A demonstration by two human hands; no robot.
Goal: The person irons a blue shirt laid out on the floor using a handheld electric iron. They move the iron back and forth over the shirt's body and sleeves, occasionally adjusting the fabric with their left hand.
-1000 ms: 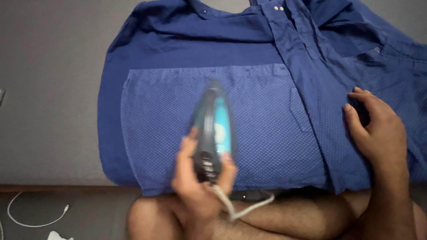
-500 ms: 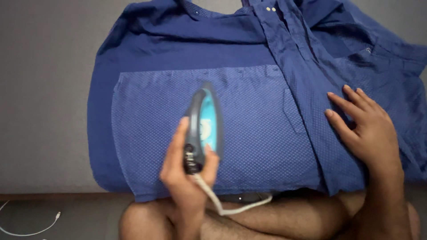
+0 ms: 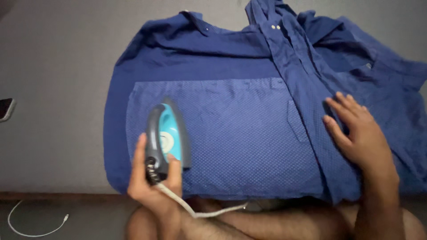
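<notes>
Grey cloth (image 3: 53,89) covers the flat surface where a blue shirt (image 3: 249,120) lies spread out. From the head view, the left hand (image 3: 153,182) is closed around the dark handle of an iron (image 3: 167,135), with the thumb on one side and the fingers wrapped on the other. The iron is grey and turquoise, and it sits flat on the dotted front panel of the shirt, close to the left side of this panel, with its tip pointing away from the person. A white cord (image 3: 195,210) comes out from the back of the iron, just under the hand, and it runs over the person's bare legs (image 3: 249,222) at the near edge of the shirt.

The right hand (image 3: 360,135) is open, fingers stretched and a little apart, and it presses flat on the shirt at the right, just beside the pocket (image 3: 297,121). It holds nothing. The collar and button strip are bunched at the top.

Well apart at the left edge lies a phone (image 3: 6,109), and a thin white cable (image 3: 35,222) lies on the dark floor at the bottom left
</notes>
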